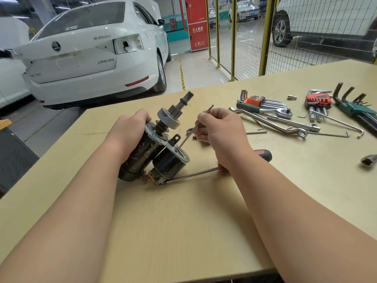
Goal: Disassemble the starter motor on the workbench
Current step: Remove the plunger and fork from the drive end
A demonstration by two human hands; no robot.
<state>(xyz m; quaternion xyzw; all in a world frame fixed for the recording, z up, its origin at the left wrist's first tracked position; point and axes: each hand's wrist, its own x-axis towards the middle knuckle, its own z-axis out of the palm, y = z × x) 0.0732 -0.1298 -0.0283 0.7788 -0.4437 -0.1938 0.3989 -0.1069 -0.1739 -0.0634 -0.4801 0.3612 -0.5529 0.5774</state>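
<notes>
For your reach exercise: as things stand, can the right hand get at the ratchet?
Probably yes: the ratchet lies near the right hand, only a flat wrench between, but that hand pinches a hex key.

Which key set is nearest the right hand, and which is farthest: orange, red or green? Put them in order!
1. The orange key set, just up and to the right of the right hand.
2. The red key set, farther right.
3. The green key set, far right on the bench.
</notes>
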